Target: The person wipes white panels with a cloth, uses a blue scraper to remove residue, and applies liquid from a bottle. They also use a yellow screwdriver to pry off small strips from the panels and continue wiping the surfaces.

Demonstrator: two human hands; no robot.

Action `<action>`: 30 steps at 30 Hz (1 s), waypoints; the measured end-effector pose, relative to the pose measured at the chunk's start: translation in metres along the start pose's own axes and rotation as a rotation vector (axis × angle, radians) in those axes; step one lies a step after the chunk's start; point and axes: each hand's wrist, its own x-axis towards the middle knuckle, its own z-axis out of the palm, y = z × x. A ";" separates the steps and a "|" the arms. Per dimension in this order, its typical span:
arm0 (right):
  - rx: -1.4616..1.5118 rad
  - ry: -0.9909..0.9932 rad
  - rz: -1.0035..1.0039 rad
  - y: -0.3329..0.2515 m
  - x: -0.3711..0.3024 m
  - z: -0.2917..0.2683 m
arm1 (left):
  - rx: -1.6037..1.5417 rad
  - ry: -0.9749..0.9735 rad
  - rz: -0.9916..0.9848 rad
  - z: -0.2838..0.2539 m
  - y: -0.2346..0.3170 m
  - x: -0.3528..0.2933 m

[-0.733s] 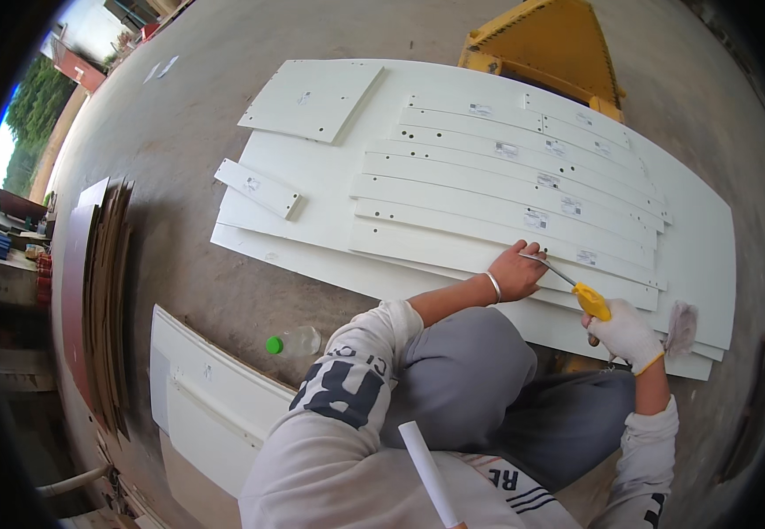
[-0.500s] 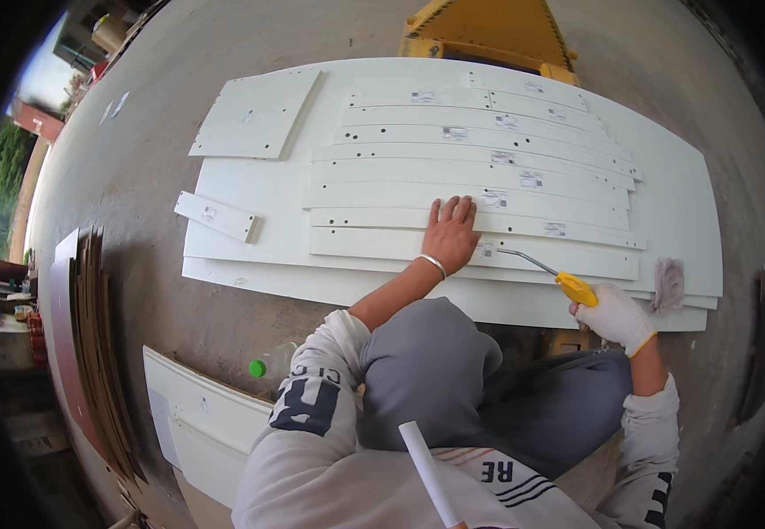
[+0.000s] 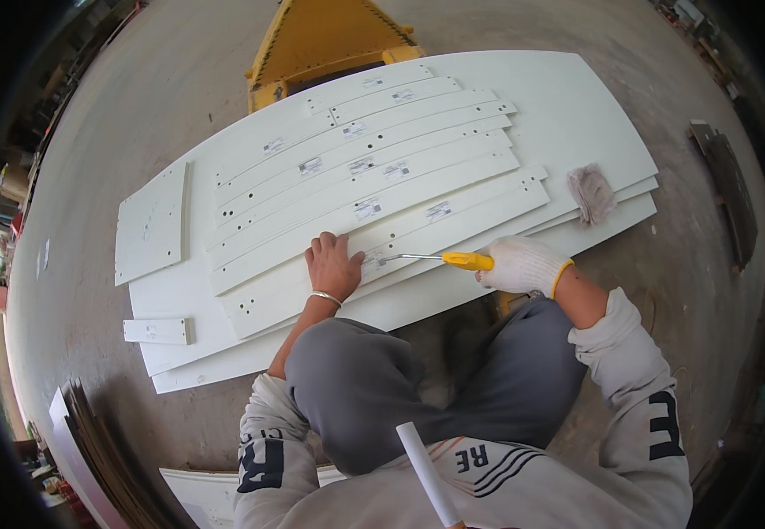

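Note:
In my right hand (image 3: 525, 265), covered by a white knitted glove with a yellow cuff, is a blow gun with a yellow body (image 3: 468, 261) and a thin bent metal nozzle. The nozzle tip lies close to a label on the nearest white strip panel (image 3: 488, 209). My bare left hand (image 3: 334, 267), a bracelet on its wrist, rests on the strips left of the tip, fingers laid out. Several drilled white strips with labels (image 3: 367, 208) lie in rows on a large white board (image 3: 576, 106). How the gloved fingers wrap the handle is partly hidden.
A crumpled pinkish cloth (image 3: 591, 192) lies on the board's right part. At the left are a squarish white panel (image 3: 153, 225) and a short white piece (image 3: 156, 331). A yellow metal frame (image 3: 334, 40) stands beyond. Brown boards lean at lower left (image 3: 100, 450).
The view has turned, so the boards now slant upward to the right. The nozzle is nearer my left hand, still beside the front strip's label. My left hand stays on the strips.

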 end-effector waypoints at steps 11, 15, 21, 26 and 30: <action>0.088 0.047 0.042 0.011 0.004 0.000 | -0.090 0.256 0.090 0.022 -0.019 -0.011; 0.123 0.061 0.045 0.021 0.004 0.004 | 0.065 0.108 0.157 0.018 -0.009 -0.016; 0.197 0.099 0.176 0.034 -0.005 -0.004 | 0.050 0.171 0.108 0.028 -0.013 -0.021; 0.212 -0.003 0.261 0.052 -0.031 -0.006 | -0.020 0.198 0.030 0.031 -0.017 -0.020; 0.033 0.182 0.426 0.114 -0.030 0.018 | -0.004 0.341 0.100 0.031 -0.025 -0.014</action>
